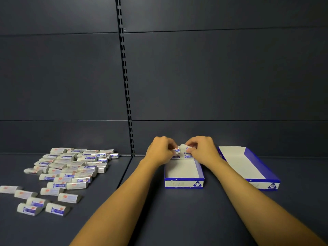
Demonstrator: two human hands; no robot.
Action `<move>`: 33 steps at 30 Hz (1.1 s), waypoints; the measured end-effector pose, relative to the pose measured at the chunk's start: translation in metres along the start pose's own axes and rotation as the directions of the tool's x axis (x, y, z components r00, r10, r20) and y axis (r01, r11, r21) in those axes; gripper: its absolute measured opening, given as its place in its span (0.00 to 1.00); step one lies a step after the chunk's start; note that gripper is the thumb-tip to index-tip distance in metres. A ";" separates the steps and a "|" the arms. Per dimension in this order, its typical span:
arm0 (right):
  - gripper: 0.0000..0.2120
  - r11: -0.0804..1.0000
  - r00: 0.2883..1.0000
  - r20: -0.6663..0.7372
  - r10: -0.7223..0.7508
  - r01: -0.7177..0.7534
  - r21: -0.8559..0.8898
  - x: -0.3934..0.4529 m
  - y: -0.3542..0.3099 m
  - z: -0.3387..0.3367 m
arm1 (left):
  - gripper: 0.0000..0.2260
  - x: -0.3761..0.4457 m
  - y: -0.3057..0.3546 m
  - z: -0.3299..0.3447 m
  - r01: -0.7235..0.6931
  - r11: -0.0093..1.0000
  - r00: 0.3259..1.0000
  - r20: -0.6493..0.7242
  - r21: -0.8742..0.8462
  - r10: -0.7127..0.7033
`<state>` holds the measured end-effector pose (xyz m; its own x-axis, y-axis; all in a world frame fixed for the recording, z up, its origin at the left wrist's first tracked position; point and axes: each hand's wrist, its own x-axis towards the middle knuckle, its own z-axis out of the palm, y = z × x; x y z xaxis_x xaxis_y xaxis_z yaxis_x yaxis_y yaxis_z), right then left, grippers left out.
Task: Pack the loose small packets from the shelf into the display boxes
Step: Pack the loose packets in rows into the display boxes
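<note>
A dark grey metal shelf [177, 210] runs below a dark panelled back wall [213, 77] split by a slotted upright rail [125, 77].

Near the middle of the shelf lies a blue-and-white open cardboard display box [183, 172], its long axis running from the near edge towards the wall, its short labelled end facing the viewer. At its far end a few small white packets with blue and red print [186, 155] already sit side by side, their long axes across the box.

Both hands work over that far end. The left hand [160, 150] has its fingers curled, its grip pinched on a small white packet [177, 150]. The right hand [202, 150] has its grip clamped on another white packet [185, 148], which is tilted up above the row. The two hands are just beside each other, almost touching.

To the right, set at a slant, lies a second blue-and-white open display box [248, 166], its long axis running from front right to back left.

Well apart on the left of the shelf lies a loose heap of the same small white packets [71, 167], most with long axes left to right, a few scattered nearer the front edge.
</note>
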<state>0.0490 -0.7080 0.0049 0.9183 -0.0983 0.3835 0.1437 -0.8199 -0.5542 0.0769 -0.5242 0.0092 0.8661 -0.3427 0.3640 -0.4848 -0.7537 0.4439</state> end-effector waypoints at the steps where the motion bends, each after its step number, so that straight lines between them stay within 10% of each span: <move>1: 0.07 1.000 1.000 0.002 -0.005 0.005 0.005 0.002 0.001 0.003 | 0.09 0.001 -0.001 0.002 0.004 1.000 1.000 0.000 0.009 -0.004; 33: 0.07 0.946 0.983 0.171 -0.067 0.117 -0.303 0.005 0.009 0.020 | 0.09 -0.005 0.000 0.023 -0.010 0.979 0.998 0.058 0.203 -0.002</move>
<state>0.0624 -0.7047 -0.0135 0.9562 0.0544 0.2877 0.1314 -0.9577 -0.2558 0.0750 -0.5350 -0.0114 0.8725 -0.3734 0.3152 -0.4586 -0.8484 0.2644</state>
